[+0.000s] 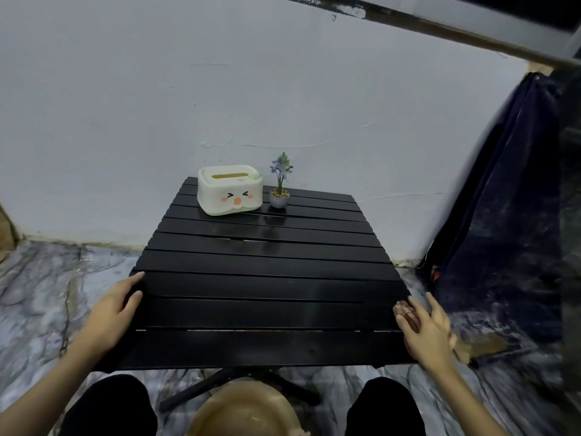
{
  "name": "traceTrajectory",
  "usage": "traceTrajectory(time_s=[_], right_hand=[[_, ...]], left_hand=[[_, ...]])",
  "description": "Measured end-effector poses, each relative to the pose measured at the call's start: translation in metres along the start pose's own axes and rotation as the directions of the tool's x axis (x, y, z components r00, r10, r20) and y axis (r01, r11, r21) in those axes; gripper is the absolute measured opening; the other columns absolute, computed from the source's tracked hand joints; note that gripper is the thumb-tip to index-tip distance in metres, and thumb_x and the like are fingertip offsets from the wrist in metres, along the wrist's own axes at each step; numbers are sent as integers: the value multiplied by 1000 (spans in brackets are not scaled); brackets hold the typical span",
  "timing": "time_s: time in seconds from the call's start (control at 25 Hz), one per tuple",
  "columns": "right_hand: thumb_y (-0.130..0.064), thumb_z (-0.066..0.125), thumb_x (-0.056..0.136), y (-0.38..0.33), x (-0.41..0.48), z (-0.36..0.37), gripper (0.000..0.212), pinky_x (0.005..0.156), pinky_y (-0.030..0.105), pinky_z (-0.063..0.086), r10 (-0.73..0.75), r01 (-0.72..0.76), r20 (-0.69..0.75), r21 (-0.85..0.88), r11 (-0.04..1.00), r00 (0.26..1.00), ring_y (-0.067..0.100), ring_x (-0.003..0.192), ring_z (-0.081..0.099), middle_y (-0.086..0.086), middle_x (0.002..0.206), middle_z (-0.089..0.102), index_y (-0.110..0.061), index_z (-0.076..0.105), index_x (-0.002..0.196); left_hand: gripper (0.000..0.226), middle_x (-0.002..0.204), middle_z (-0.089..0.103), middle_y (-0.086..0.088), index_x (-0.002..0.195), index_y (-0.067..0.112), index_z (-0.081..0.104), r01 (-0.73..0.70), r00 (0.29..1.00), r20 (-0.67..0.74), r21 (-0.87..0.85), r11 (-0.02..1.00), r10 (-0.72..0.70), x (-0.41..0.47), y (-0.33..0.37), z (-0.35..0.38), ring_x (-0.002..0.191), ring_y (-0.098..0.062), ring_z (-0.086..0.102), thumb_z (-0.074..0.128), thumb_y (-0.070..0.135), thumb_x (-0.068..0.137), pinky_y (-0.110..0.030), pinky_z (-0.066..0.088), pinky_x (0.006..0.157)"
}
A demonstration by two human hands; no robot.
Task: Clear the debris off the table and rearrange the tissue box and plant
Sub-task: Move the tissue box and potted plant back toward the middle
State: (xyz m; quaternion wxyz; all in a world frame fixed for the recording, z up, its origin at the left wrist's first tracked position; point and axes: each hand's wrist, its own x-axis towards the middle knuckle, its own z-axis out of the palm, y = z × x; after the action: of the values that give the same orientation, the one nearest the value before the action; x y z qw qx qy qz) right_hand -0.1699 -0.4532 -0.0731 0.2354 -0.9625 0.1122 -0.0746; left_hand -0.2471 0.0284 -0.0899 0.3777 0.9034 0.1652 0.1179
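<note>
With the tabletop looking bare of debris from this angle, the clearing step seems about done and the person looks to be at the tail end of it or squaring up the table (257, 278) itself. The tissue box (230, 190) sits at the far edge, upper middle of the frame, and the plant (279, 187) stands just beside it on its right, upright, close but not clearly touching. Both are well apart from the hands.

The left hand (116, 306) is at the lower left, fingers spread loosely and resting on the table's left edge, holding nothing. The right hand (424, 328) is at the lower right by the table's right edge, fingers relaxed and half open. There's something pinkish-brown (405, 313) right against it at the edge, maybe a scrap being swept off, maybe just a blurry reflection; can't tell honestly, and can't tell if the hand actually grips it.

A tan bowl or bin (245, 410) sits at the bottom middle between the knees, probably where the rubbish goes.

If that bit by the right hand is debris, it needs dropping in the bin first. After that it's a reach to the far edge: the box wants a broad grab across its sides, the plant a light pinch on the pot so it doesn't tip.
</note>
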Motion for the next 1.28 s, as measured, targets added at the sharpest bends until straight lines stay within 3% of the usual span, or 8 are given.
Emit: traceTrajectory(time_s=[0.16, 0.28, 0.56, 0.72, 0.84, 0.96, 1.16, 1.28], right_hand=[[-28, 53, 90, -52, 3, 0, 47, 116, 51, 14, -115, 111, 4, 226, 968, 993, 23, 141, 16, 3, 154, 22, -21, 41, 135], [-26, 49, 92, -103, 12, 15, 48, 116, 43, 15, -266, 192, 142, 395, 898, 953, 18, 140, 21, 0, 152, 26, -22, 35, 138], [-32, 46, 93, -187, 46, 51, 51, 112, 34, 22, -397, 175, 300, 563, 808, 867, 15, 139, 23, -3, 152, 24, -26, 27, 141], [-32, 44, 94, -226, 88, 72, 50, 112, 36, 24, -362, 84, 327, 631, 772, 873, 17, 138, 26, 1, 152, 26, -24, 28, 141], [-30, 41, 95, -255, 117, 92, 50, 112, 33, 24, -352, 45, 331, 668, 742, 875, 18, 137, 28, 3, 151, 28, -19, 28, 141], [-29, 38, 96, -285, 148, 115, 49, 112, 32, 22, -372, 38, 335, 697, 716, 866, 18, 138, 27, 3, 152, 27, -17, 26, 142], [-30, 32, 98, -321, 189, 158, 52, 113, 33, 19, -383, -25, 374, 742, 670, 845, 18, 141, 20, 4, 155, 19, -13, 17, 145], [-26, 26, 99, -332, 202, 177, 43, 101, 26, 27, -396, -42, 360, 782, 621, 845, 12, 122, 36, 7, 143, 36, -9, 30, 139]], left_hand=[[40, 138, 45, -19, 130, 8, 41, -10, 1000, 26, 63, 998, 9, 0, -1, 2, 127, -34, 41, 43, 9, 90, -46, 31, 107], [40, 138, 45, -18, 130, 8, 42, 9, 1000, 17, 73, 997, -11, 1, -1, 0, 127, -33, 42, 43, 8, 90, -45, 31, 106], [40, 135, 49, -16, 126, 7, 47, 17, 1000, 15, 83, 996, -19, 8, -3, 4, 125, -31, 44, 48, 1, 86, -40, 32, 106], [38, 132, 52, -13, 124, 11, 49, 76, 996, -36, -77, 994, -79, 21, 4, 2, 121, -27, 47, 49, 3, 86, -16, 34, 96], [37, 134, 49, -4, 126, 15, 46, -31, 996, -86, -174, 984, 16, 64, 32, 2, 123, -18, 43, 45, 11, 89, -30, 30, 105], [38, 130, 45, 4, 129, 15, 43, -70, 990, -141, -280, 958, 31, 127, 72, 7, 118, -9, 39, 40, 11, 91, -24, 26, 101], [42, 146, 36, -2, 134, 16, 35, 11, 996, -83, -368, 930, -44, 214, 85, 44, 134, -17, 31, 36, 16, 93, -28, 22, 108], [41, 143, 39, 0, 133, 20, 37, 62, 995, -38, -479, 876, -91, 237, 84, 68, 126, -13, 37, 33, 16, 93, -25, 28, 102]])
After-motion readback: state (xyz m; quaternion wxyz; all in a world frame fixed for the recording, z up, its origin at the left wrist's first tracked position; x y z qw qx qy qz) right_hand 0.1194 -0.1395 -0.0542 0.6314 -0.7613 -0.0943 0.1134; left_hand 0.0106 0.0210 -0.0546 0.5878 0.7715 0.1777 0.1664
